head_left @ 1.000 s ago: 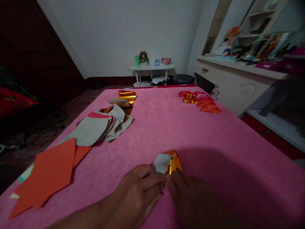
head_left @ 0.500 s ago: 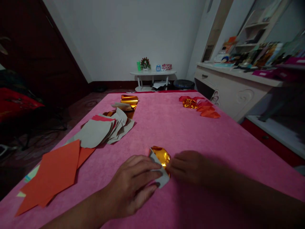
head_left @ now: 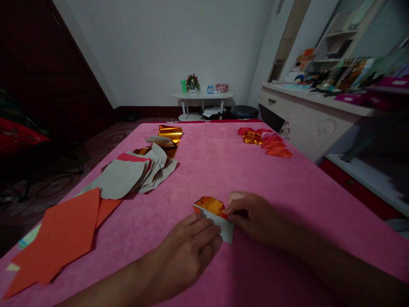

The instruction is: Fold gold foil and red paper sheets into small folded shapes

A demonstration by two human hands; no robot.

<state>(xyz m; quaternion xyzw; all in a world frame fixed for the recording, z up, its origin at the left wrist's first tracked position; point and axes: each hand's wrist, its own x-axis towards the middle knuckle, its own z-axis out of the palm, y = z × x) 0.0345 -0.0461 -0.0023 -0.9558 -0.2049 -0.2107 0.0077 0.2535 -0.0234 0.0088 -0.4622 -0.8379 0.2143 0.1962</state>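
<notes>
A folded piece of gold foil paper [head_left: 211,205] with a pale grey back lies on the pink cloth in front of me. My left hand [head_left: 187,251] rests palm down, its fingers lying flat and pressing the grey flap. At the paper's right end, thumb and index finger of my right hand [head_left: 251,213] pinch its corner. Part of the grey side is covered by my left fingers.
Grey-backed sheets [head_left: 123,177] are heaped at the left, with orange sheets [head_left: 72,226] nearer me and rolled gold foil [head_left: 171,134] behind. Folded red and orange pieces [head_left: 277,149] and crumpled-looking gold foil [head_left: 252,137] lie at the far right. A cluttered dresser [head_left: 313,104] stands beyond.
The paper has turned so its straight fold slants less steeply. My right hand has tilted up and pinches the corner more visibly; my left hand has shifted slightly right and down.
</notes>
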